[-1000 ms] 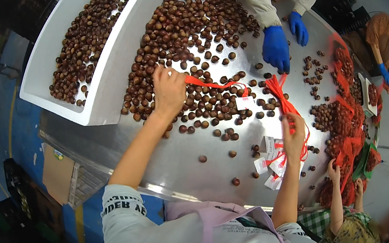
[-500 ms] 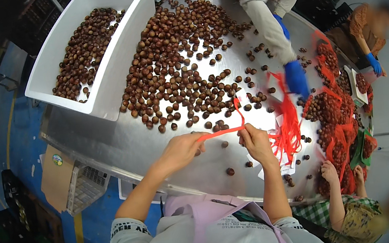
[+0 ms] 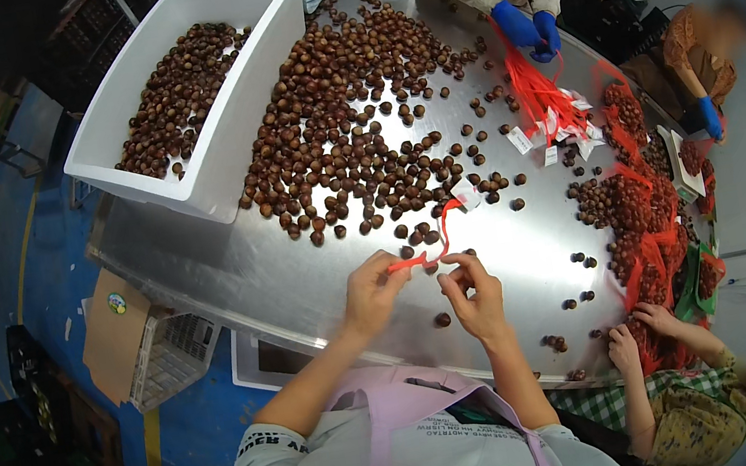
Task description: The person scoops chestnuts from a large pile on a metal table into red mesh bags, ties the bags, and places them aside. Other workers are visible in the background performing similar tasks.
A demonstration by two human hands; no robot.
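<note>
A narrow red mesh net bag (image 3: 447,222), stretched into a strip with a white tag (image 3: 465,193) at its far end, lies over the near edge of the chestnut pile. My left hand (image 3: 372,293) pinches its near end. Just right of that, my right hand (image 3: 476,297) has thumb and forefinger apart, close to the strip; whether a fingertip touches it I cannot tell. Loose brown chestnuts (image 3: 350,140) spread over the metal table (image 3: 233,263) beyond my hands, and one chestnut (image 3: 442,320) sits between my wrists.
A white foam bin (image 3: 230,148) of chestnuts stands at the left. Across the table, a co-worker's blue gloves (image 3: 528,28) hold a bundle of red net bags (image 3: 537,93). Filled red nets (image 3: 639,203) line the right side, where another person's hands (image 3: 624,350) work. A crate (image 3: 175,359) stands below the left edge.
My right hand has come off the strip and its fingers have parted, while the left keeps its pinch. The co-worker has pulled the red net bundle from near my right hand to the far side.
</note>
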